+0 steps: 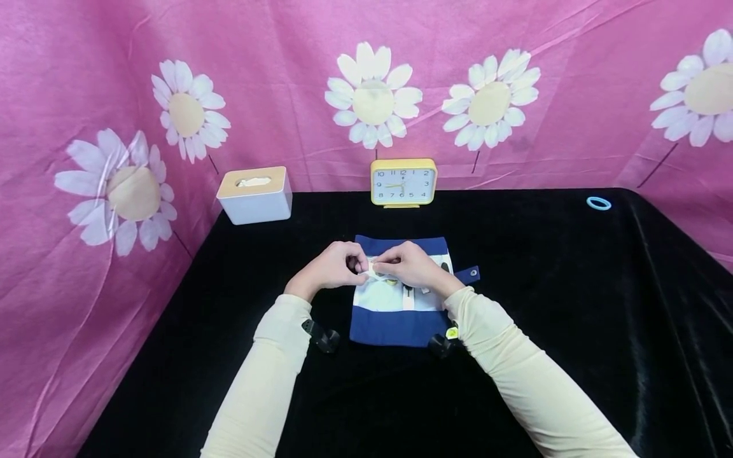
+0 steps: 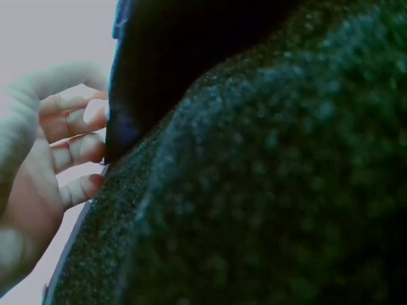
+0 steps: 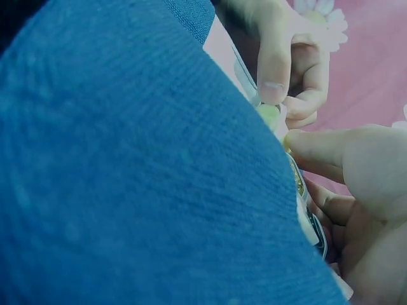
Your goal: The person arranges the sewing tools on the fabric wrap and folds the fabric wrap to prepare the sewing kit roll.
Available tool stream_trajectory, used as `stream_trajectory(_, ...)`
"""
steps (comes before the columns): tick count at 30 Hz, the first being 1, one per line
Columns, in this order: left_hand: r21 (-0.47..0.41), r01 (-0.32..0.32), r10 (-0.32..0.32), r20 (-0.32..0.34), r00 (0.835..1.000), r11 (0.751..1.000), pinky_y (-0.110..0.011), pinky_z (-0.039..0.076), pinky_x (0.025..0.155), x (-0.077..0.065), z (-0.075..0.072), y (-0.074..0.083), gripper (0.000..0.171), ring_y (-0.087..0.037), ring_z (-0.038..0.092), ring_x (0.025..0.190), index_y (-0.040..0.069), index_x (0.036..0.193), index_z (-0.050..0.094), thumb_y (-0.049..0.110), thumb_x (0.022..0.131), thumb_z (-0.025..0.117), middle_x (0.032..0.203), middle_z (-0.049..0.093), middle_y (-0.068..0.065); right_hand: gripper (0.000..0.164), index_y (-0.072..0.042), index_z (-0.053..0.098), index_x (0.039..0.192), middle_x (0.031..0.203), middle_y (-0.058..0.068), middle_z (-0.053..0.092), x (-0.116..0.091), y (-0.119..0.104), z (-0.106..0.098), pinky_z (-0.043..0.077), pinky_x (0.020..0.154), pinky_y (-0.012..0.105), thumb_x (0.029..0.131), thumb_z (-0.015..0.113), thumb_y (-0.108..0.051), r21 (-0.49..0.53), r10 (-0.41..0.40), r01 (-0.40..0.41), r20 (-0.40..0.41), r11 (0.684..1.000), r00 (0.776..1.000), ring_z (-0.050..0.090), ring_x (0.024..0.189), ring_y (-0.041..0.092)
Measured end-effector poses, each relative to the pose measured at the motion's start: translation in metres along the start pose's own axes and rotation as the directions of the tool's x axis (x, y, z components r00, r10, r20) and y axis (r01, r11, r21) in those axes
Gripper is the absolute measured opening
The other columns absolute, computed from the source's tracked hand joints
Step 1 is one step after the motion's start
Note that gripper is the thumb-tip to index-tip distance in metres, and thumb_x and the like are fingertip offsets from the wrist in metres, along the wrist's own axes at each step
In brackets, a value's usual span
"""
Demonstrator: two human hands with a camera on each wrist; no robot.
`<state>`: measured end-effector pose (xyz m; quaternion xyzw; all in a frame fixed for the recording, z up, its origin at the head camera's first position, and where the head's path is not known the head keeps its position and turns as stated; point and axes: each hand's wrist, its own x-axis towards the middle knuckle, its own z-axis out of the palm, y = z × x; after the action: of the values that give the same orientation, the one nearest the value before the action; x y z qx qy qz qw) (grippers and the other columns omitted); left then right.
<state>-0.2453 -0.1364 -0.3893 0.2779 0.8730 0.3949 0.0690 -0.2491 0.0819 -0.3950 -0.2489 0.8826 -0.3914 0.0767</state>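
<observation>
A navy and white fabric roll-up case lies unfolded on the black cloth. My left hand comes in from its left side, thumb and fingers pinching the pale edge of a pocket. Just to the right, my right hand reaches over the case, its thumb and forefinger pinching a small yellowish piece at that pocket; I cannot tell what the piece is. A yellow-green round item shows beneath the left thumb. Dark-rimmed loops stick up beside the right fingers. In the left wrist view, dark cloth hides the left fingertips.
A yellow clock stands at the back, with a tissue box left of it. Far right lies a light blue ring. The case's snap strap sticks out to the right. Pink flowered cloth hangs around the table.
</observation>
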Motion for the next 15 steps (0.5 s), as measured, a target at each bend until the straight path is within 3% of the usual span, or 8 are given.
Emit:
stream_trajectory(7,-0.055,-0.004,0.003,-0.020,1.000,0.998,-0.025,0.049,0.074,-0.0017,0.0004,-0.0046,0.011,-0.014,0.057,0.078,0.005,0.084,0.069,0.002,0.077,0.077,0.081,0.064,-0.004,0.021,-0.010,0.078,0.110,0.114,0.007,0.075,-0.0019,-0.0012,-0.0019,0.050,0.093,0.038,0.099,0.064,-0.021,-0.022,0.000,0.002,0.052,1.000,0.999,0.064,0.100,0.017)
stream_trajectory(15,-0.043,-0.031,0.030,-0.013,0.999,0.999,-0.026,0.048,0.076,-0.0033,-0.0015,-0.0073,0.017,-0.015,0.055,0.081,0.005,0.092,0.073,0.005,0.077,0.081,0.088,0.067,-0.004,0.019,-0.011,0.076,0.109,0.114,0.005,0.074,-0.0022,0.0003,-0.0021,0.047,0.095,0.038,0.101,0.059,-0.018,-0.036,-0.031,0.035,0.092,0.999,0.995,0.062,0.102,0.018)
